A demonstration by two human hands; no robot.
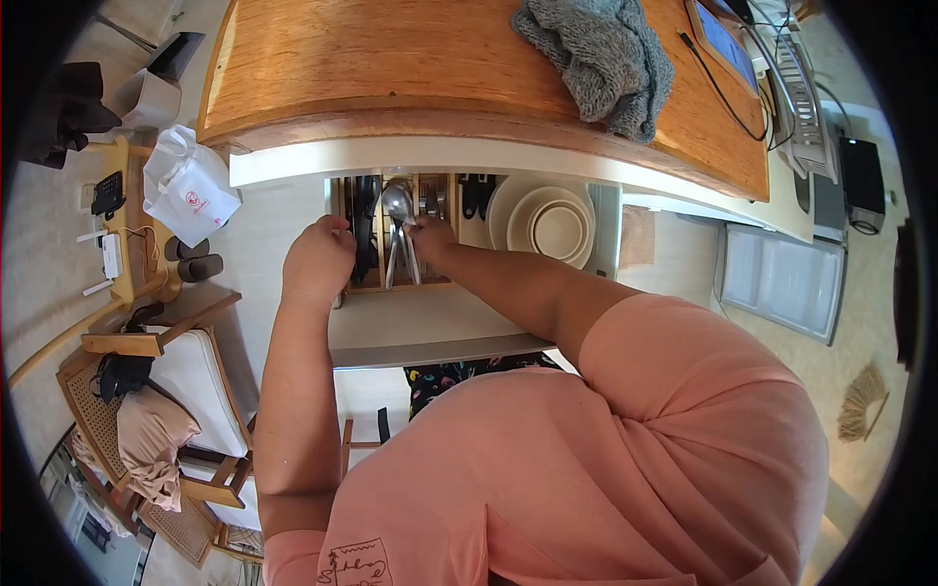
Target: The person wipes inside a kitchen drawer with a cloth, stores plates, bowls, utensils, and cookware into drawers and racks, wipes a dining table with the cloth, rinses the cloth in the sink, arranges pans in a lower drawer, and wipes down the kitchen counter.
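Metal spoons in the wooden cutlery tray, right hand beside them.
The left hand is near the tray's left edge; both look curled, but I cannot tell whether either grips anything. Pale bowls sit right of the tray; beyond it, a grey cloth lies on the table.

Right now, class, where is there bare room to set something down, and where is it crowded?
The widest free patch is the wooden countertop, left of the grey cloth. Inside the drawer, a bare strip lies between the cutlery tray and front panel. Crowded: the tray, where the right hand is at the metal spoons, and the nested bowls' side.
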